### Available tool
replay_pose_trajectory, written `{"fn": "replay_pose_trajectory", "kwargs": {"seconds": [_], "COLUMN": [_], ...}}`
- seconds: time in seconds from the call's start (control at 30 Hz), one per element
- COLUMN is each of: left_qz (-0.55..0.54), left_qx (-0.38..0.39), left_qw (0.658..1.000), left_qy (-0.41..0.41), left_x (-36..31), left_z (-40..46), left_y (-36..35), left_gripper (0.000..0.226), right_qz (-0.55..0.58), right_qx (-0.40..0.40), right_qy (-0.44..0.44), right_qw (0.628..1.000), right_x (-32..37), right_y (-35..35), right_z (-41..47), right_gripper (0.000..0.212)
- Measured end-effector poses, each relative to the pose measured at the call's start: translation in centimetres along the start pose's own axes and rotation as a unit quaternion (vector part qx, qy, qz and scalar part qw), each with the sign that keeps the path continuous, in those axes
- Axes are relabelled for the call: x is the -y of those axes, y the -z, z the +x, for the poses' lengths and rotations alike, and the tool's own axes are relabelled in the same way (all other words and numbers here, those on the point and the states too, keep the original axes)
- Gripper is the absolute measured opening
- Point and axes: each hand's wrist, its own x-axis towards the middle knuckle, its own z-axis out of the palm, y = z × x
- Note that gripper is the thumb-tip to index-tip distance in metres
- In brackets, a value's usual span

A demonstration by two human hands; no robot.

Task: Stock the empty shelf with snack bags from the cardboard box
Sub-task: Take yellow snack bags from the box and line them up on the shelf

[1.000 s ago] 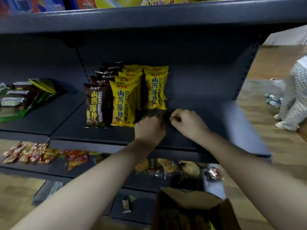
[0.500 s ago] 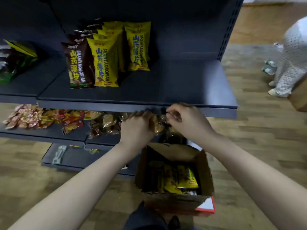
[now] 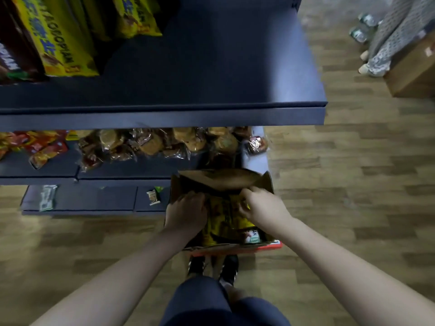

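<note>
Both hands have dropped from the shelf edge into the open brown cardboard box [image 3: 220, 180] on the floor. The left hand [image 3: 186, 214] and right hand [image 3: 261, 208] curl their fingers round yellow snack bags [image 3: 223, 222] inside.

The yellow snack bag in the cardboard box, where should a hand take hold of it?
Judging by its pose, pinch the yellow snack bag by its upper edge, reaching straight down through the cardboard box's open top; it seems to stand packed among others, so only that edge looks free.
</note>
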Motion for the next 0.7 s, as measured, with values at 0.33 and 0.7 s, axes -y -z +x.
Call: {"fn": "replay_pose_trajectory", "kwargs": {"seconds": [0.33,0.7], "left_qz": [-0.025,-0.128], "left_qx": [0.162,0.275], "left_qw": [0.985,0.944], "left_qy": [0.046,0.126], "left_x": [2.1,0.3], "left_z": [2.7,4.8], "left_y": [-6.8,-13.1], "left_gripper": [0.027,0.037], "right_qz": [0.029,0.107], "right_qx": [0.167,0.24], "right_qy": [-0.07,-0.139], "right_qw": [0.983,0.955], "right_x": [-1.5,1.2], "right_y": [-7.5,-12.6], "right_z": [3.6,6.7], "right_gripper": [0.031,0.033]}}
